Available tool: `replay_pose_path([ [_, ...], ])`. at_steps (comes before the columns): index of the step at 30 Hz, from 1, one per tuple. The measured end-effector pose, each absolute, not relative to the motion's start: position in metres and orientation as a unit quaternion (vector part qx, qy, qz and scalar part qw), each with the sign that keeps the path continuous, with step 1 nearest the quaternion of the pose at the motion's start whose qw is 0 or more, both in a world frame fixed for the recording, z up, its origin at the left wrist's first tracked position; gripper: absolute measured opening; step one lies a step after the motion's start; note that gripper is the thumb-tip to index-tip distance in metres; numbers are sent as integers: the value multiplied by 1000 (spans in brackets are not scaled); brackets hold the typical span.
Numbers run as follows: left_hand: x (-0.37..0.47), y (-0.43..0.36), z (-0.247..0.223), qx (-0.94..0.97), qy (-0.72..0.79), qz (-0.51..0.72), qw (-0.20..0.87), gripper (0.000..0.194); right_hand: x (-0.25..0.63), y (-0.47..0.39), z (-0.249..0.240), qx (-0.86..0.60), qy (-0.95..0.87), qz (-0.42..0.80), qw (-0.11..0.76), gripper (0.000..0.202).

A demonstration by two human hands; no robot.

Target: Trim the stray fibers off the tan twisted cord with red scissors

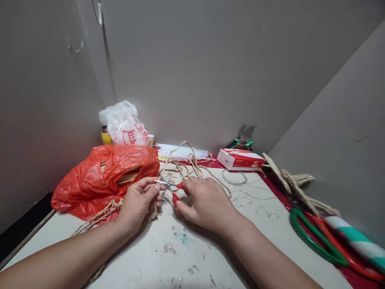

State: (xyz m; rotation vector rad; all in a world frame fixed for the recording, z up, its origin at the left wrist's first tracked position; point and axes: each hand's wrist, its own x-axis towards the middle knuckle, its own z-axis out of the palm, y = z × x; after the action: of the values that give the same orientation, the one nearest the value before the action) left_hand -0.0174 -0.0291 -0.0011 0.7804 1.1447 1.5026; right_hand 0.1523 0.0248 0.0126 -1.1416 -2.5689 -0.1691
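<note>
My right hand (204, 200) holds small red-handled scissors (177, 196), with fingers in the loops and the blades parted, pointing left. My left hand (140, 200) pinches a braided straw cord (154, 212) close beside the blades. Whether the cord lies between the blades is too small to tell. More of the cord lies in loose loops behind my hands, and some strands run down past my left wrist.
An orange plastic bag (81, 184) with thin sticks lies left, a white bag (120, 120) behind it. Clear sticks (183, 152), a tissue box (240, 159), green-handled pliers (242, 140) and a wire coil (234, 177) stand behind. Large green-and-red handles (319, 241) lie right.
</note>
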Motion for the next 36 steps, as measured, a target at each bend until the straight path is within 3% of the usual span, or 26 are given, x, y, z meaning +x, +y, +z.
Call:
replay_pose_path([
  [11,-23,-24,-6,290,472,616,560,25,149,24,16,-403,-908,-53,104,24],
  [16,-24,-25,-7,289,474,627,547,24,153,28,13,-404,-902,-5,149,27],
  [24,-23,-23,-10,307,484,635,518,21,149,20,14,-407,-897,-46,165,25],
  [36,-28,-21,-16,335,498,622,504,17,141,11,25,-420,-905,-40,58,27],
])
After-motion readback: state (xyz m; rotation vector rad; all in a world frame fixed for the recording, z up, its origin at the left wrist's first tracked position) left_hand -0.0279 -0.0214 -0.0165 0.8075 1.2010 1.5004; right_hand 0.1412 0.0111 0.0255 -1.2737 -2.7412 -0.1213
